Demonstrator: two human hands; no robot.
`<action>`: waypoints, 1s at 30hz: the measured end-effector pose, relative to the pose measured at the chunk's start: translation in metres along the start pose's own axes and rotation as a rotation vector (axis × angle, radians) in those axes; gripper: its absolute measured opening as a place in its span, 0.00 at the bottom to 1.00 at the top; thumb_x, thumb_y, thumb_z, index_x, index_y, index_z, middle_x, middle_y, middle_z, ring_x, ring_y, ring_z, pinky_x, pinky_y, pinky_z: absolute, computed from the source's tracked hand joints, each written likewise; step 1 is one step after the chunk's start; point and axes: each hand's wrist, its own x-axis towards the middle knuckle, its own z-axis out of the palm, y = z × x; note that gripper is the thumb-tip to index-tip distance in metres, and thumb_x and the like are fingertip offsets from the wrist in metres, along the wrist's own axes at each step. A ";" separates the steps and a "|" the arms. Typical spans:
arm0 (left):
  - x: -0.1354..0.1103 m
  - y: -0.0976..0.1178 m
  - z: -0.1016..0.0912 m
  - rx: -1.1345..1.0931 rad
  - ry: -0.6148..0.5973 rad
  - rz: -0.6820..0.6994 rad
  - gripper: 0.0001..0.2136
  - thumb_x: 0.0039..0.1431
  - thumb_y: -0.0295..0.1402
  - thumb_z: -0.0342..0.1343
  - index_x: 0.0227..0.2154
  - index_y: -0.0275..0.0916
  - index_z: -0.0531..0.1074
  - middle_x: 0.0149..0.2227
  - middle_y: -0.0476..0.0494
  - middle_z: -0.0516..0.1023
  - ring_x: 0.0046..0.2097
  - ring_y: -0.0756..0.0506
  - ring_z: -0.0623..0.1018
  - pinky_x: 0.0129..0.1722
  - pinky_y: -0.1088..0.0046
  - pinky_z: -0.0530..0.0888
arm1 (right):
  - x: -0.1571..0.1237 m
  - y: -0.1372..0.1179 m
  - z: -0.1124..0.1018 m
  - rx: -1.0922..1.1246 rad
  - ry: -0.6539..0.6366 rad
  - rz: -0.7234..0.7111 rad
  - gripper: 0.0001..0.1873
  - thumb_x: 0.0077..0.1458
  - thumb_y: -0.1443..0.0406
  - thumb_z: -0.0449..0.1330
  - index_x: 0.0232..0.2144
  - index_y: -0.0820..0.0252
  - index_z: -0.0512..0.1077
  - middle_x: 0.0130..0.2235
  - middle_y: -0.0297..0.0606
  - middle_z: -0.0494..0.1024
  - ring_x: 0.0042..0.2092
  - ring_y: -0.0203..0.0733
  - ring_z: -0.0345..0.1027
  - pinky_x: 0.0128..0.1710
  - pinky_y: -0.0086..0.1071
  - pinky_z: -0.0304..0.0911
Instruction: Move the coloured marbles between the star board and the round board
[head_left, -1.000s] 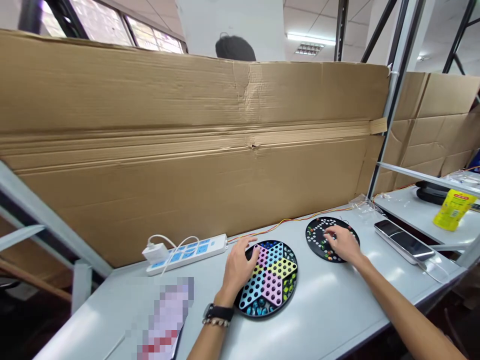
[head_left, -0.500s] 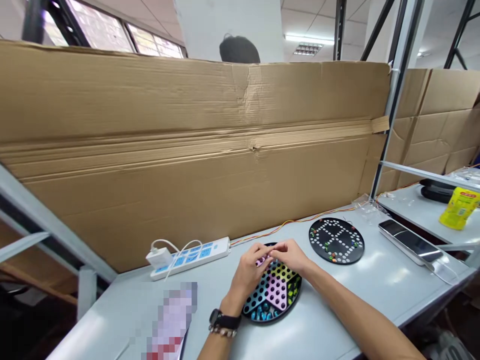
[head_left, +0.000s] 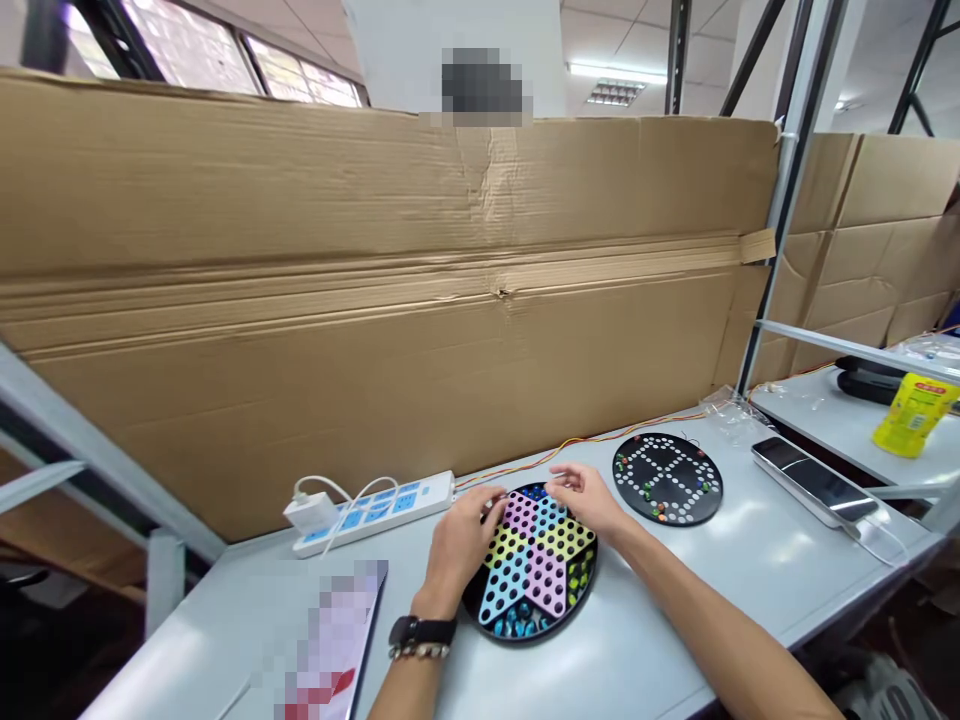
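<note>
Power strip [head_left: 373, 514] beside the curled left hand [head_left: 459, 541] — right hand [head_left: 586, 502] half-open over the Chinese checkers board [head_left: 559, 630]

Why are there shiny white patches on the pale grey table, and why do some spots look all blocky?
In the head view, the pale grey table shows soft white glare, probably from the long white ceiling light. Also in the head view, a blocky pixelated patch hides something above the brown cardboard, and a second blocky patch covers something on the table.
</note>
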 end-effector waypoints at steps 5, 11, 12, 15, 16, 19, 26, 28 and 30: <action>0.000 -0.016 0.000 0.054 -0.025 -0.090 0.16 0.73 0.40 0.55 0.50 0.46 0.89 0.56 0.40 0.95 0.57 0.33 0.90 0.63 0.54 0.83 | 0.004 -0.011 -0.019 -0.043 0.087 0.031 0.25 0.49 0.52 0.79 0.45 0.55 0.79 0.38 0.33 0.82 0.36 0.43 0.73 0.40 0.36 0.67; 0.000 -0.018 0.000 0.063 -0.036 -0.094 0.17 0.73 0.42 0.55 0.54 0.49 0.88 0.58 0.42 0.93 0.57 0.34 0.89 0.64 0.55 0.82 | 0.008 -0.030 -0.044 -0.344 0.244 -0.043 0.14 0.60 0.58 0.71 0.45 0.58 0.80 0.44 0.40 0.84 0.41 0.46 0.74 0.47 0.40 0.71; 0.000 -0.018 -0.001 0.067 -0.033 -0.098 0.17 0.74 0.42 0.55 0.54 0.50 0.87 0.58 0.42 0.93 0.56 0.34 0.89 0.63 0.56 0.83 | 0.007 -0.034 -0.053 -0.472 0.299 -0.071 0.13 0.63 0.59 0.68 0.47 0.58 0.80 0.47 0.43 0.85 0.44 0.48 0.75 0.51 0.41 0.72; -0.001 -0.018 -0.002 0.078 -0.020 -0.112 0.18 0.74 0.43 0.53 0.54 0.50 0.87 0.57 0.43 0.93 0.54 0.35 0.89 0.59 0.61 0.83 | 0.000 -0.043 -0.089 -0.913 0.490 -0.075 0.15 0.70 0.65 0.60 0.54 0.61 0.82 0.58 0.52 0.84 0.57 0.55 0.76 0.60 0.43 0.68; -0.001 -0.017 -0.002 0.080 -0.016 -0.117 0.18 0.74 0.44 0.53 0.54 0.50 0.86 0.57 0.43 0.93 0.53 0.35 0.89 0.58 0.62 0.83 | -0.002 -0.045 -0.102 -1.040 0.544 -0.025 0.16 0.72 0.66 0.58 0.55 0.62 0.82 0.59 0.55 0.83 0.61 0.57 0.75 0.60 0.44 0.67; -0.001 -0.016 -0.001 0.085 -0.011 -0.126 0.18 0.73 0.44 0.53 0.53 0.49 0.86 0.58 0.44 0.93 0.52 0.36 0.88 0.56 0.63 0.83 | -0.010 -0.046 -0.139 -1.272 0.637 0.178 0.20 0.73 0.71 0.55 0.57 0.66 0.83 0.59 0.63 0.83 0.62 0.59 0.76 0.56 0.44 0.67; -0.001 -0.013 -0.003 0.072 -0.010 -0.106 0.19 0.73 0.45 0.52 0.52 0.48 0.86 0.57 0.43 0.92 0.51 0.36 0.89 0.55 0.61 0.84 | -0.017 -0.039 -0.177 -1.380 0.656 0.289 0.23 0.71 0.74 0.55 0.57 0.64 0.87 0.55 0.64 0.86 0.55 0.56 0.83 0.48 0.41 0.68; -0.001 -0.013 -0.003 0.067 -0.009 -0.101 0.18 0.73 0.45 0.53 0.52 0.48 0.86 0.57 0.43 0.93 0.51 0.37 0.89 0.55 0.62 0.83 | -0.016 -0.039 -0.176 -1.373 0.589 0.287 0.25 0.71 0.76 0.53 0.58 0.66 0.87 0.55 0.65 0.86 0.53 0.54 0.84 0.48 0.40 0.67; -0.001 -0.012 -0.003 0.067 0.000 -0.095 0.17 0.73 0.44 0.54 0.51 0.48 0.86 0.56 0.43 0.93 0.51 0.37 0.88 0.54 0.64 0.83 | -0.013 -0.039 -0.172 -1.364 0.517 0.276 0.26 0.72 0.77 0.51 0.58 0.67 0.86 0.56 0.63 0.86 0.54 0.53 0.84 0.48 0.39 0.67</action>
